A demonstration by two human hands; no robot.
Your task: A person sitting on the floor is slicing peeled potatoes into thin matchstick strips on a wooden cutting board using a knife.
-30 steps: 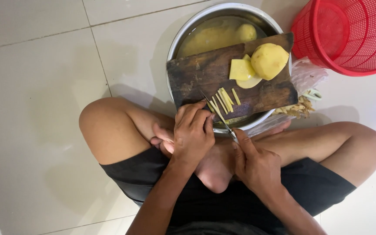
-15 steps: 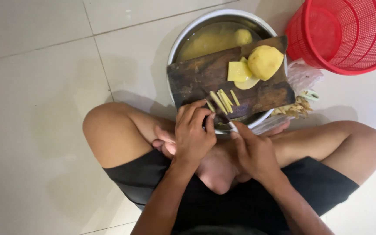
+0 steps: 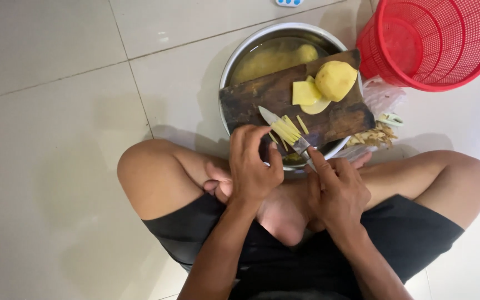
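I sit cross-legged on a tiled floor with a dark wooden cutting board (image 3: 251, 100) laid across a steel bowl (image 3: 234, 55). My right hand (image 3: 337, 189) grips a knife (image 3: 270, 118) whose blade lies across the board. My left hand (image 3: 254, 164) presses its fingertips on thin yellow potato strips (image 3: 285, 131) beside the blade. A peeled potato half (image 3: 335, 80) and flat slices (image 3: 305, 93) rest at the board's far right. Another peeled potato (image 3: 306, 53) sits in water inside the bowl.
A red mesh plastic basket (image 3: 434, 41) stands at the right of the bowl. Potato peelings (image 3: 374, 136) and a plastic bag (image 3: 383, 99) lie by my right knee. Pale floor tiles (image 3: 56, 111) stretch to the left.
The view has shifted slightly. The knife blade has swung left across the board, its tip now showing past my left fingers; both hands stay at the strips.
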